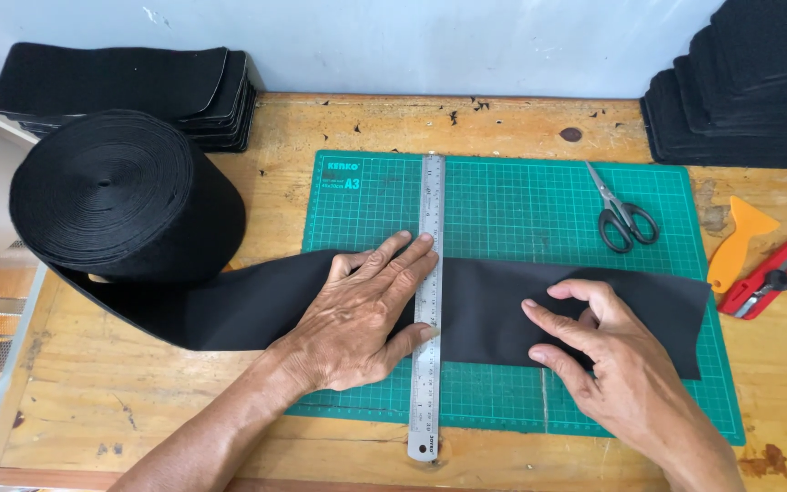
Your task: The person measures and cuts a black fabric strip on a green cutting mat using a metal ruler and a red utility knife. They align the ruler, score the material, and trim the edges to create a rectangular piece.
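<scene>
**A:** So what are your hands doing here?

**B:** Your left hand (357,314) is spread flat, fingers fanned out, pressing down on the black fabric strip (494,310) with its fingertips up against the left edge of the long steel ruler (428,301). Your right hand (594,351) sits on the strip to the right of the ruler, fingers curled; it looks like thumb and forefinger are pinching at the cloth or something small, but I can't tell which.

**A:** And how do the strip and ruler lie?

**B:** The strip runs left to right across the green gridded cutting mat (503,191), long axis sideways to you, feeding out of the big black roll of the same fabric (125,196) on your left. The ruler crosses it square, long axis pointing straight away from you, its near end hanging past the mat onto the wooden table (138,392). Left hand's the one touching the ruler; the right is a bit apart.

**A:** Anything else around?

**B:** Grey-handled scissors (624,214) on the mat's far right, an orange plastic scraper (738,241) and a red utility knife (776,271) just off the mat beyond them. Stacks of cut black pieces sit in the far left corner (129,87) and the far right corner (749,91). The mat has a small white printed label in its top left corner.
</scene>
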